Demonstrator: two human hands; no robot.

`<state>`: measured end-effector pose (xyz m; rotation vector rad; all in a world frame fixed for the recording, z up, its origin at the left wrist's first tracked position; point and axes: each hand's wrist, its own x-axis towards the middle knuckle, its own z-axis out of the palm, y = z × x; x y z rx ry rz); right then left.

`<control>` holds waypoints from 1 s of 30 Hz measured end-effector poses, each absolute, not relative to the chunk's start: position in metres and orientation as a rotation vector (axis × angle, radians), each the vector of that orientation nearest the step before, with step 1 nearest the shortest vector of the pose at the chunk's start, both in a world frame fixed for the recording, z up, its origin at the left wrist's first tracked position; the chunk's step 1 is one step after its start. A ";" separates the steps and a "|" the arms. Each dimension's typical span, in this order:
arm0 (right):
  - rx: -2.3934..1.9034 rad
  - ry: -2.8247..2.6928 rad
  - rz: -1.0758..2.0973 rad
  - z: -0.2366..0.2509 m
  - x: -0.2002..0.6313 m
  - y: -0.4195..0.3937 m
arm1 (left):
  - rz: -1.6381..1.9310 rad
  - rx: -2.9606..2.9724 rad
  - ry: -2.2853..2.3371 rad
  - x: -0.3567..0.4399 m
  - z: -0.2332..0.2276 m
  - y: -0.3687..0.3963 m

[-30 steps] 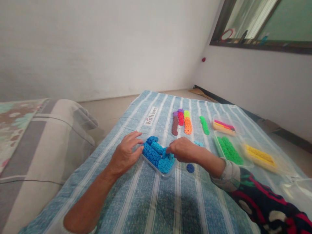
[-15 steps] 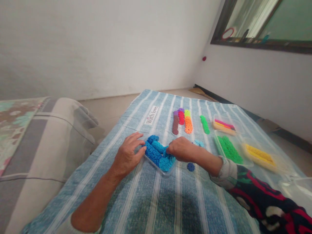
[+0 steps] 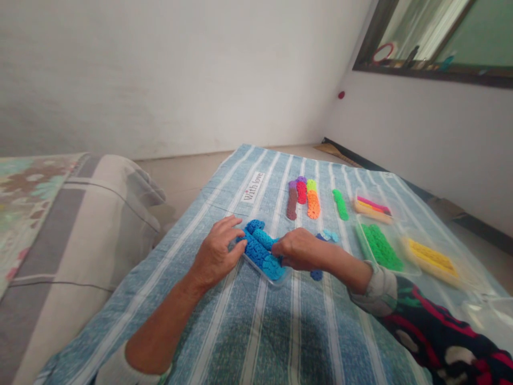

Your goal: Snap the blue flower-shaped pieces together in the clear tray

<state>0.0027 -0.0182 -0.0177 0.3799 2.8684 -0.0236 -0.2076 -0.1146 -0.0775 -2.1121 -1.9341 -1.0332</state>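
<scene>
A clear plastic box [image 3: 262, 277] sits on the striped cloth, holding rows of blue notched plastic discs [image 3: 256, 251] in darker and lighter shades. At the box's left end, my left hand [image 3: 219, 250] has its fingers apart, with thumb and forefinger touching the end of the box and discs. My right hand [image 3: 298, 249] is closed at the box's right side, its fingertips pressed on blue discs and partly hiding them. Loose dark blue discs [image 3: 316, 275] lie beside the right wrist, and light blue ones [image 3: 331, 236] lie just beyond it.
Farther back are rows of brown [image 3: 292, 206], red [image 3: 301, 192], orange [image 3: 313, 206] and green discs [image 3: 340, 205]. To the right stand boxes of green [image 3: 382, 248], yellow [image 3: 433, 256] and mixed-colour discs [image 3: 372, 206]. A fabric-covered seat [image 3: 92, 230] is at the left.
The view has shifted slightly. My right hand has moved a little over the discs at the box's right side, covering more of them. My left hand stays at the box's left end.
</scene>
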 end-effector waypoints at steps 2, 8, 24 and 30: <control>0.375 2.882 -0.032 -0.020 0.002 -0.019 | -1.029 -2.119 -1.934 -0.207 -0.077 -0.115; 0.338 2.936 -0.099 -0.027 0.004 -0.020 | -1.056 -2.180 -1.881 -0.197 -0.072 -0.118; 0.572 2.937 -0.678 -0.038 0.013 -0.011 | -0.617 -2.496 -1.910 -0.139 -0.054 -0.119; 0.632 2.923 -0.669 -0.036 0.014 -0.012 | -0.400 -2.404 -2.142 -0.123 -0.054 -0.113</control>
